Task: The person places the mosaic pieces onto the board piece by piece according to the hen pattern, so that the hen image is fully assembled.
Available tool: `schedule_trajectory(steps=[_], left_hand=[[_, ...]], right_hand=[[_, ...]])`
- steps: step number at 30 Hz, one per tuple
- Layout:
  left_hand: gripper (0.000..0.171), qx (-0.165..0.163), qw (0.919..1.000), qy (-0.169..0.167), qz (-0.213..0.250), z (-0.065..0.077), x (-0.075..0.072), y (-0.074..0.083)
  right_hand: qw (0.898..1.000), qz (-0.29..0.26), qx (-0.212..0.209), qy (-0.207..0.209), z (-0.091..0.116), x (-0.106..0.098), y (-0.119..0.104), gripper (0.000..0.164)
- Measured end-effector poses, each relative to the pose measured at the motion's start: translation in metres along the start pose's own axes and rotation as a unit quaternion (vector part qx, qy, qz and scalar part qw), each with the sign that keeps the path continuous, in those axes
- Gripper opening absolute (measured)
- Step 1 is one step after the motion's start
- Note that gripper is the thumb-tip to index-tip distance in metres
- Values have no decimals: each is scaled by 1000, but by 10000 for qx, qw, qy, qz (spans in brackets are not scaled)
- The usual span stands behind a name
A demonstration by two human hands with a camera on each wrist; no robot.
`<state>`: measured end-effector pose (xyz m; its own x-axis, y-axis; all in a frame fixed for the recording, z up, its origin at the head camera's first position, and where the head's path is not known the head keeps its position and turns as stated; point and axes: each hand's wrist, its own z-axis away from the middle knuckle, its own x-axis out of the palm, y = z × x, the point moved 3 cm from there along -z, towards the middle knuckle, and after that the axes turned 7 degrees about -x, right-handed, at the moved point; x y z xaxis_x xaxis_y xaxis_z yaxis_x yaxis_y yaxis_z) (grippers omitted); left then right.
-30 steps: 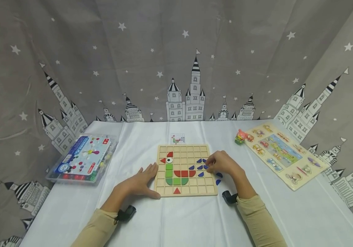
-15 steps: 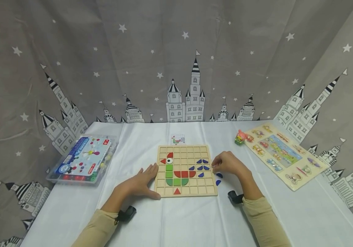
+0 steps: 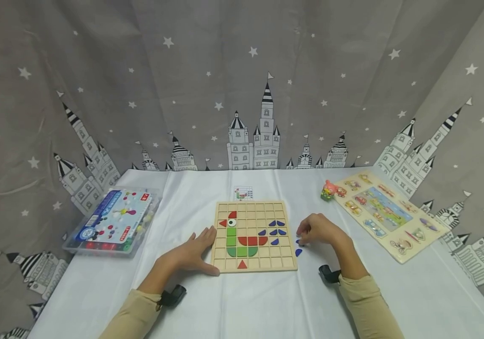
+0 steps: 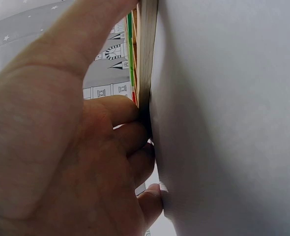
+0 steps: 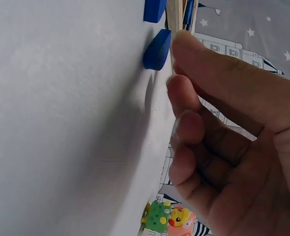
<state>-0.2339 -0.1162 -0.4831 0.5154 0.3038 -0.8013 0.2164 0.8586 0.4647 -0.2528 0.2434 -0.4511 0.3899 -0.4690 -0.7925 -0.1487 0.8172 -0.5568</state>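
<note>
A square wooden grid board [image 3: 254,270] holds red, green and blue flat pieces in a bird-like figure with a round eye piece [image 3: 232,222]. My left hand [image 3: 191,249] rests on the board's left side, fingers spread along its edge and thumb at the near corner. Right of the board lie two loose blue half-round pieces. My right hand [image 3: 320,230] is over the farther blue piece [image 5: 157,49], with thumb and index finger apart and bent. In the right wrist view nothing shows between them, and the thumb tip is close beside that piece. The nearer blue piece [image 3: 298,253] lies just below.
Behind the board lies a small pattern card [image 3: 243,193]. A clear plastic box [image 3: 112,221] with a printed label stands at left. On the right are a wooden picture puzzle [image 3: 387,214] and a small pink and green toy [image 3: 329,189]. A grey castle-print curtain hangs behind the white-covered table.
My right hand has drawn back from the board's right-hand cells, rightward and nearer, to the loose blue pieces. My left hand has stayed at the board's edge.
</note>
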Motion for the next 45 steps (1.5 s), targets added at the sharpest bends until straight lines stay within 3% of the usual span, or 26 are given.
schedule_trajectory(steps=[16, 31, 38, 45], left_hand=[[123, 53, 10000, -67, 39, 2, -2, 3], [123, 14, 10000, -22, 9, 1, -1, 1], [124, -20, 10000, -3, -18, 0, -2, 2], [124, -14, 10000, -10, -24, 0, -2, 1]], right_hand=[[9973, -83, -715, -135, -3, 5, 5, 29], [9995, 203, -225, 40, 0, -1, 9, 10], [9985, 15, -515, -158, -1, 1, 8, 24], [9997, 11, -138, -178, -2, 4, 12, 17]])
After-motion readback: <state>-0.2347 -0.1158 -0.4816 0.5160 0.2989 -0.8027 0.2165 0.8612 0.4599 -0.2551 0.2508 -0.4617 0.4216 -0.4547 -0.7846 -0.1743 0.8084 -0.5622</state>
